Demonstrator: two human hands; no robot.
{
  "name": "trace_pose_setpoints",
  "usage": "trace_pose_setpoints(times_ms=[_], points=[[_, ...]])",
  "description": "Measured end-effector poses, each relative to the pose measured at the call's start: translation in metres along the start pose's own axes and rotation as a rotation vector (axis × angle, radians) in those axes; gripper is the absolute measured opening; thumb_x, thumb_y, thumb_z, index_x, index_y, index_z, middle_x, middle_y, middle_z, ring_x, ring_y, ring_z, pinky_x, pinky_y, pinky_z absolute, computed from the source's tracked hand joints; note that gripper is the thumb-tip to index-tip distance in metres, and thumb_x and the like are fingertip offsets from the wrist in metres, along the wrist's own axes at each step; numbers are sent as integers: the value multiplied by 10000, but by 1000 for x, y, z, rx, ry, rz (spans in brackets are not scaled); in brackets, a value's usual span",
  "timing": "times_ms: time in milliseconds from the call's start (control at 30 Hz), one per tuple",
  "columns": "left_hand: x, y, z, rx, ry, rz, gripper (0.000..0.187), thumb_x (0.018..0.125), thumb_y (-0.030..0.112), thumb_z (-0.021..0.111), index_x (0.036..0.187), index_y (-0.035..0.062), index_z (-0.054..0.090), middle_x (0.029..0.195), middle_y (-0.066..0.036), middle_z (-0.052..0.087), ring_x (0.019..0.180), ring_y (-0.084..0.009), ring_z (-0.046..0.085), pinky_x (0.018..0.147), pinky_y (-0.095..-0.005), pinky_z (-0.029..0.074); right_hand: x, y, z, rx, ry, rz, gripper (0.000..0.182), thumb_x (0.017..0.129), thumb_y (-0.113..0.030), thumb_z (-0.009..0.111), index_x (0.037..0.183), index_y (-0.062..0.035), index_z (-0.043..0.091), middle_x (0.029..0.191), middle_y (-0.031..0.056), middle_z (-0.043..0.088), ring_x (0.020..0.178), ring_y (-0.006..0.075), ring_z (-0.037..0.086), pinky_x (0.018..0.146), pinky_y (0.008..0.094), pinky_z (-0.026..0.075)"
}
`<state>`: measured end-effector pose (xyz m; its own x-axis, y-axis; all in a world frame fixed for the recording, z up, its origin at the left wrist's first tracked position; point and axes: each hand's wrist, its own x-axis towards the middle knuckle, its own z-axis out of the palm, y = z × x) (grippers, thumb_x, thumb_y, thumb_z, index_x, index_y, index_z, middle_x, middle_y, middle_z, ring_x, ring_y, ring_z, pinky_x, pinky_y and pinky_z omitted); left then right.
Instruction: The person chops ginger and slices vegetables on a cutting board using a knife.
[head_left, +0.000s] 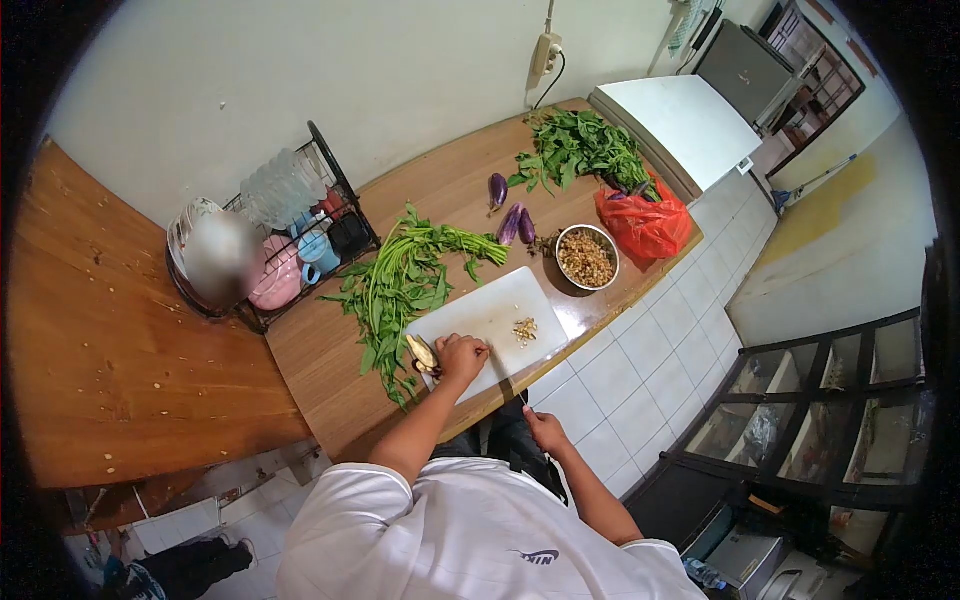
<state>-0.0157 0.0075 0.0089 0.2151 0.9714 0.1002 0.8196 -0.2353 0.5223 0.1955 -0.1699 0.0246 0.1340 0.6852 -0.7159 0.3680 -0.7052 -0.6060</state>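
A white cutting board (482,312) lies near the table's front edge. My left hand (463,358) rests on it with fingers curled together; whatever they pinch is hidden. Just left of that hand are cut pieces with pale flesh and dark skin (422,353), looking like eggplant. A small heap of pale chopped bits (525,329) sits on the board's right part. Below the board's near edge, my right hand (546,431) is closed around a knife (520,392), its thin blade pointing up toward the board.
Leafy green stems (415,275) lie behind the board. Beyond are purple eggplants (510,222), a bowl of brown chopped food (586,257), a red plastic bag (643,222) and more greens (590,150). A dish rack (345,190) stands left. Another person (190,568) is at lower left.
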Motion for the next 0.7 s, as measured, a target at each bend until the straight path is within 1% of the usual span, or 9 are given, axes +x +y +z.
trace_pose_setpoints(times_ms=[200, 300, 367, 400, 467, 500, 567, 667, 700], points=[[2, 1, 0, -20, 3, -15, 56, 741, 277, 818, 763, 232, 791, 807, 57, 727, 916, -201, 615, 961, -460, 331, 6, 1, 0, -23, -24, -15, 664, 997, -661, 508, 776, -41, 602, 600, 29, 487, 458, 159, 468, 426, 339, 412], [2, 0, -1, -40, 3, -25, 50, 733, 268, 817, 746, 229, 789, 794, 52, 725, 901, -207, 615, 950, -460, 331, 12, -1, 1, -56, -19, -18, 691, 997, -666, 496, 811, -20, 657, 614, 52, 525, 461, 168, 499, 434, 348, 431], [3, 1, -3, 0, -37, -21, 94, 766, 314, 804, 792, 224, 792, 819, 42, 736, 933, -218, 624, 927, -458, 347, 17, -3, 0, -189, 29, -61, 728, 994, -666, 487, 875, 14, 720, 692, 145, 647, 568, 261, 631, 554, 411, 515], [4, 1, -3, -2, -40, -20, 94, 766, 314, 804, 792, 224, 792, 819, 42, 736, 933, -218, 624, 927, -458, 347, 19, -9, -2, -188, 31, -58, 728, 994, -666, 487, 875, 14, 720, 692, 145, 647, 568, 261, 631, 554, 411, 515], [3, 1, -2, 19, -66, -39, 97, 764, 316, 807, 791, 224, 793, 826, 45, 738, 937, -216, 622, 934, -458, 344, 15, -22, -5, -315, 59, -73, 752, 987, -670, 477, 933, 31, 745, 837, 246, 715, 791, 366, 712, 750, 458, 544], [2, 2, -1, 18, -66, -38, 97, 764, 316, 807, 791, 224, 793, 826, 45, 738, 937, -216, 622, 934, -458, 344, 12, -20, -5, -315, 60, -72, 752, 987, -670, 477, 933, 31, 745, 837, 246, 715, 791, 366, 712, 750, 458, 544], [3, -1, -3, -9, -42, -26, 100, 767, 323, 809, 795, 227, 796, 837, 49, 740, 938, -212, 620, 938, -456, 340, 6, -19, -4, -256, 70, -83, 765, 984, -675, 468, 925, 39, 735, 908, 291, 715, 934, 423, 700, 866, 474, 515], [1, -2, 3, -27, 27, -24, 60, 727, 281, 814, 754, 232, 793, 796, 58, 727, 891, -204, 614, 950, -457, 343, -10, -7, -2, -196, 67, -25, 763, 990, -673, 461, 922, 35, 737, 888, 285, 711, 914, 414, 699, 848, 471, 516], [1, -2, 2, -29, 25, -24, 60, 727, 281, 814, 754, 232, 793, 796, 58, 727, 891, -204, 614, 950, -457, 343, -14, -4, -3, -205, 53, -14, 751, 1001, -657, 463, 918, 39, 734, 820, 250, 705, 845, 385, 693, 822, 469, 515]])
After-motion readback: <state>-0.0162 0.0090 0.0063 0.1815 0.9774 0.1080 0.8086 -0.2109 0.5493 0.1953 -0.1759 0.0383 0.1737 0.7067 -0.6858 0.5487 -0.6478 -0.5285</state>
